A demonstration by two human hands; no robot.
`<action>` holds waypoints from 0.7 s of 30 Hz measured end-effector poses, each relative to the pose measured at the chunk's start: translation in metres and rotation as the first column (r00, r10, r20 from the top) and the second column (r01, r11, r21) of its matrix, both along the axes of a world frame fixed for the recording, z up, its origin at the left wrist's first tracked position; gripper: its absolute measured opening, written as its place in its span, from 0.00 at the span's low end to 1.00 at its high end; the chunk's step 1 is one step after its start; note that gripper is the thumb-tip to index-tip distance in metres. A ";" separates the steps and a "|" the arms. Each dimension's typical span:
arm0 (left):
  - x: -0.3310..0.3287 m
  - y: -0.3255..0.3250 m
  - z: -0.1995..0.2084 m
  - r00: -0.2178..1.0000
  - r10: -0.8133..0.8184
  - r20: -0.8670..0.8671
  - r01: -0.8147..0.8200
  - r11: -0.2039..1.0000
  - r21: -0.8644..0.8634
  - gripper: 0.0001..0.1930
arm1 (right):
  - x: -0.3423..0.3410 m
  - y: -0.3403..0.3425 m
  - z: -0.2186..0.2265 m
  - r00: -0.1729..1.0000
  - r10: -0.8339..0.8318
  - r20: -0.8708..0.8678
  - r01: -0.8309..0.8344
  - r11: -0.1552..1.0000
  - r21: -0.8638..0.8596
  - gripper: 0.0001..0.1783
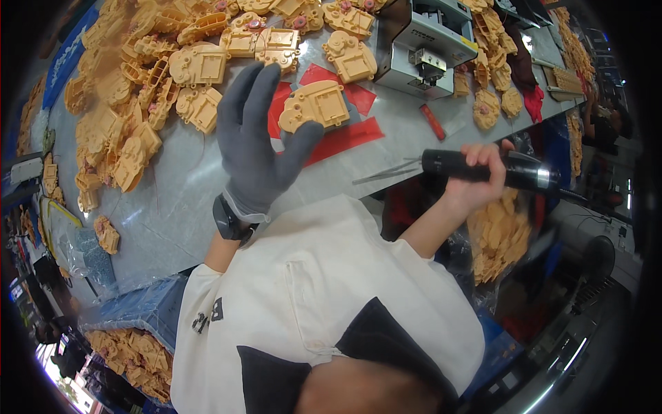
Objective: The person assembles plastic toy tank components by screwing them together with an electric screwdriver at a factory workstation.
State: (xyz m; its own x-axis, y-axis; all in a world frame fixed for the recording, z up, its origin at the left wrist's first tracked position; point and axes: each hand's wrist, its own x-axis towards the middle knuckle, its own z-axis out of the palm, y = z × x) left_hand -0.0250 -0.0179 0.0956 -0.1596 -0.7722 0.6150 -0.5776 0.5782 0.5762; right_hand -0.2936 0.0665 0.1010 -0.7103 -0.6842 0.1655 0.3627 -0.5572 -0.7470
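Note:
My left hand (258, 141), in a dark grey glove, is open over the metal table. Its fingers are spread upward and its thumb overlaps the near edge of a yellow-orange plastic housing (318, 105). Whether the thumb presses on the housing I cannot tell. The housing lies on a base with red strips (348, 140) around it. My bare right hand (486, 165) is wrapped round a black electric screwdriver (445, 163), held sideways beyond the table's near edge, with a cable at its right end. Thin grey prongs like tweezers (389, 172) stick out by its left end.
Many similar housings (200, 65) are heaped at the left and back of the table (186, 228). A grey machine (427, 55) stands at back right, a red stick-shaped object (433, 122) in front of it. A blue bin (148, 310) holds more parts at lower left.

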 end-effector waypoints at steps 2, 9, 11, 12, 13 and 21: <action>-0.011 -0.009 0.004 0.969 -0.114 0.217 0.134 0.988 -0.078 0.34 | 0.000 -0.022 0.013 0.996 -0.044 -0.076 0.035 0.993 -0.110 0.21; -0.014 -0.017 -0.046 0.916 -0.179 0.359 0.165 0.984 0.069 0.39 | -0.010 -0.117 0.033 0.924 -0.131 -0.360 0.070 0.982 -0.177 0.20; -0.004 0.002 -0.056 0.980 -0.091 0.177 0.060 0.983 0.172 0.40 | -0.011 -0.130 0.028 0.910 -0.118 -0.398 0.031 0.975 -0.218 0.17; -0.001 0.005 -0.069 0.992 -0.088 0.092 0.067 0.976 0.205 0.39 | -0.007 -0.136 0.025 0.888 -0.125 -0.443 0.046 0.982 -0.185 0.17; -0.001 0.008 -0.078 0.992 -0.087 0.089 0.067 0.975 0.211 0.39 | -0.005 -0.140 0.023 0.867 -0.129 -0.481 0.065 0.987 -0.147 0.16; 0.003 0.004 -0.092 0.990 -0.128 -0.063 0.140 0.954 0.264 0.36 | -0.002 -0.144 0.018 0.799 -0.040 -0.601 0.023 0.999 -0.035 0.16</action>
